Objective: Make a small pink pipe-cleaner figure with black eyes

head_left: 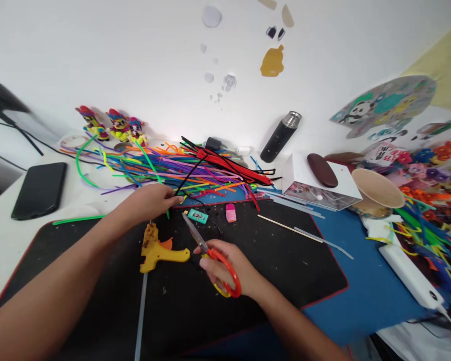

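My left hand (156, 200) is closed at the back edge of the black mat (285, 260). A bright green pipe cleaner (150, 163) runs into it, and its lower end shows beneath the fingers. A black pipe cleaner (191, 174) reaches down to the fingertips. My right hand (225, 265) grips a pair of scissors (225, 263) by red and yellow handles, blades pointing up and left. Below my left hand lies a yellow hot glue gun (156, 253) with a glue stick (141, 316) in its back end. A small teal piece (198, 216) and a pink bundle (230, 213) lie past the blades.
Coloured pipe cleaners (210, 168) pile up along the wall. Behind them stand a dark flask (280, 138) and several small figures (116, 123). A phone (39, 190) lies left. Rightward are a white box (319, 180), a bowl (378, 193) and a white power strip (411, 276).
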{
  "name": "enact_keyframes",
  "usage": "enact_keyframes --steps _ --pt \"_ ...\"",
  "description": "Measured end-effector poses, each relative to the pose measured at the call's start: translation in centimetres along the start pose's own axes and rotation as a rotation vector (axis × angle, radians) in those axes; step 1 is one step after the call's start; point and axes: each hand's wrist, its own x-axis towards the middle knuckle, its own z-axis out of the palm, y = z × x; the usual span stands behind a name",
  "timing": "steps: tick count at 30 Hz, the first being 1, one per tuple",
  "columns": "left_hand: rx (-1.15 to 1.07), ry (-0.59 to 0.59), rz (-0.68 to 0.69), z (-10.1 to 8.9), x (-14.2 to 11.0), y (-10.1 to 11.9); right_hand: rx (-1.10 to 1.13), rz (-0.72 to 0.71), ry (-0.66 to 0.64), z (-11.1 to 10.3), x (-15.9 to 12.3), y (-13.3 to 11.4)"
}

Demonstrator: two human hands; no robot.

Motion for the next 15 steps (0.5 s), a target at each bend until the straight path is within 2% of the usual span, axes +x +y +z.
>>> enact_keyframes --steps 3,5,10,15 --pt "-0.046 0.157 -0.066 -0.4 -0.9 0.0 -0.296 0.000 -0.003 0.1 -0.2 -1.2" --pt "-0.069 0.203 -0.058 -0.7 -1.3 0.5 -0.549 -0.050 -0.014 -0.1 -0.3 -2.2" --pt "-0.095 0.136 0.110 -0.7 -1.4 3.0 -0.827 -0.090 -0.001 -0.6 -0.6 -4.6" --pt "-0.042 0.033 0.296 0.3 0.0 6.1 -1.104 -0.108 -0.011 -0.9 -0.6 -5.6"
